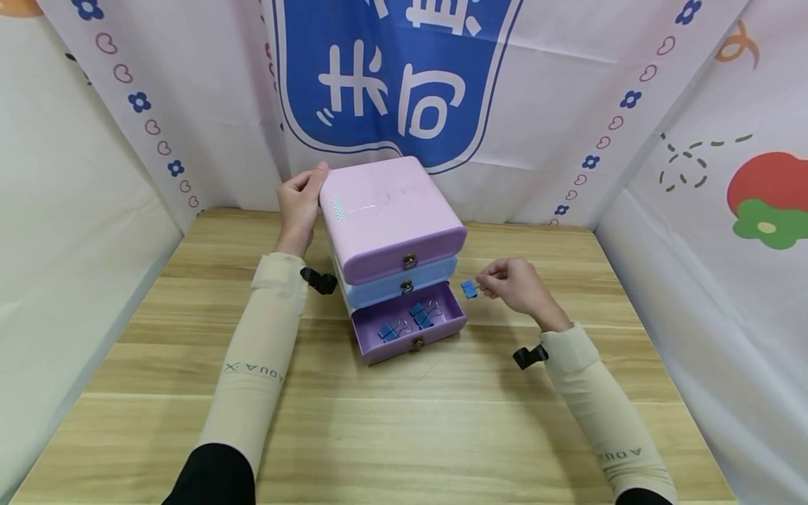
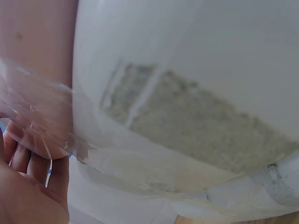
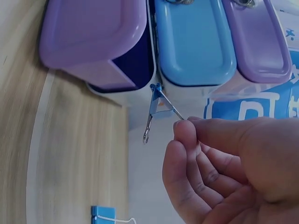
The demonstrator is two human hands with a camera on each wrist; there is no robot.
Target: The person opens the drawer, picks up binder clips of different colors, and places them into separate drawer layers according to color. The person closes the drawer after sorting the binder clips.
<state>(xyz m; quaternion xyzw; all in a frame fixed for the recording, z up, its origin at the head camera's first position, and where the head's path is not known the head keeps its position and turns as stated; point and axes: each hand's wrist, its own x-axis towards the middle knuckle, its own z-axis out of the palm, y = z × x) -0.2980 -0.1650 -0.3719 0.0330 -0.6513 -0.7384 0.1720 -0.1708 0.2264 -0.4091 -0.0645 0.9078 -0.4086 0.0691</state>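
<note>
A small three-tier drawer box [image 1: 391, 203] stands mid-table, with a pink top, a blue middle drawer [image 1: 379, 286] and a purple bottom drawer [image 1: 451, 328] pulled out. Several blue binder clips [image 1: 421, 315] with wire handles lie in that bottom drawer. My left hand [image 1: 299, 207] grips the box's back left corner, thumb at the top edge and fingers around the back. To the right of the bottom drawer, my right hand [image 1: 514, 284] pinches a blue binder clip [image 1: 469, 289] by one wire handle, between thumb and index finger; the clip hangs outside the drawer.
Another blue binder clip [image 3: 103, 214] shows at the bottom of the right wrist view. The wooden table [image 1: 404, 435] reaches back to a printed cloth backdrop [image 1: 536, 105], with cloth sides at left and right.
</note>
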